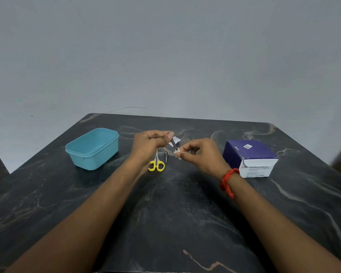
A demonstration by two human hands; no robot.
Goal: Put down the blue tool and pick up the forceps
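Two bare forearms reached out over a dark marbled table [165, 223], the right wrist wearing a red thread band [228, 181]. The right hand [202, 154] pinched a small white swab [177, 152] in curled fingers. The left hand [149, 141] gripped slim metal tweezers [173, 144], their tip touching the swab above the table's middle. Yellow-handled scissors [156, 164] lay just beneath. Farther left stood a blue tub [93, 148]; right, a purple-and-white box [250, 157].
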